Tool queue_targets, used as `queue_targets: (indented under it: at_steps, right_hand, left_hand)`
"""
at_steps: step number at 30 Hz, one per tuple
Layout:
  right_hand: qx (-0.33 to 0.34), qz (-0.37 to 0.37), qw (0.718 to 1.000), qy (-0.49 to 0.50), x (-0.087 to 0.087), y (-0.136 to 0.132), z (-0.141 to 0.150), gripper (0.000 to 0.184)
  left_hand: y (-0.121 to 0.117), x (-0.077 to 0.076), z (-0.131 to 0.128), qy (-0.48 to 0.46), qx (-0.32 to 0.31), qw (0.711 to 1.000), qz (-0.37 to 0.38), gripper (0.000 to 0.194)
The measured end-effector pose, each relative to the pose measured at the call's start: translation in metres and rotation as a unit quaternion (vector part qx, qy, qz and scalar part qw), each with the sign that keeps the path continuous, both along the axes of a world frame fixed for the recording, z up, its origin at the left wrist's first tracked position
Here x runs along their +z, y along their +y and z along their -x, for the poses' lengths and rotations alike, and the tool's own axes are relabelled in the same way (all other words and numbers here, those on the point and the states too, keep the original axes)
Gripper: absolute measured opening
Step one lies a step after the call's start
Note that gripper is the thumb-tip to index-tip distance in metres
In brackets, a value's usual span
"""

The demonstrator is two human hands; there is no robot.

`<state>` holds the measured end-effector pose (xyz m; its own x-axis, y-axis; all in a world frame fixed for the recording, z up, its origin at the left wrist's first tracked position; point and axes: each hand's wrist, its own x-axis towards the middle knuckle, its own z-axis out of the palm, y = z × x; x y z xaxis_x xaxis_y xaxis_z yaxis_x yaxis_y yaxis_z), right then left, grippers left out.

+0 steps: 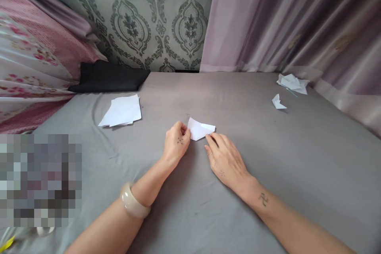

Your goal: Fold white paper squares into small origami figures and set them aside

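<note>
A small folded piece of white paper (200,129) lies on the grey cloth surface (184,222) between my two hands. My left hand (177,141), its fingers curled together, pinches the paper's left edge. On the other side, my right hand (225,157) rests palm down, its fingers stretched out and the fingertips touching the paper's lower right edge. The thumb of the right hand stands a little apart from the fingers. What lies under the right fingertips is hidden.
White paper sheets (123,110) lie in a stack at the left. At the far right are a folded paper shape (278,102) and a pile of folded papers (292,82). A black cloth-like item (110,77) sits at the back left; curtains (256,20) hang behind.
</note>
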<state>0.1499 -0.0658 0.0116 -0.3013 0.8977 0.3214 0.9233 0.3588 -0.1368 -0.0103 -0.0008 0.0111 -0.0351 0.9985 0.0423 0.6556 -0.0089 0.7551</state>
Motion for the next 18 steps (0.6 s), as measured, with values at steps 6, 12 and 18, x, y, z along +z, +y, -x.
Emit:
queue_targets:
  at_steps: [6,12,18]
  right_hand:
    - [0.035,0.039,0.997,0.063,-0.001,0.003,-0.005,0.035]
    - [0.058,0.046,0.995,0.064,-0.002,0.009,-0.015,0.035]
    - [0.106,0.044,0.992,0.059,-0.003,0.015,-0.03,0.042]
  left_hand:
    - [-0.014,-0.002,-0.006,-0.053,-0.025,0.998,0.029,0.018]
    - [-0.032,0.006,-0.017,-0.066,-0.088,0.992,0.062,0.019]
    - [-0.039,0.014,-0.014,0.007,-0.128,0.989,0.075,0.03]
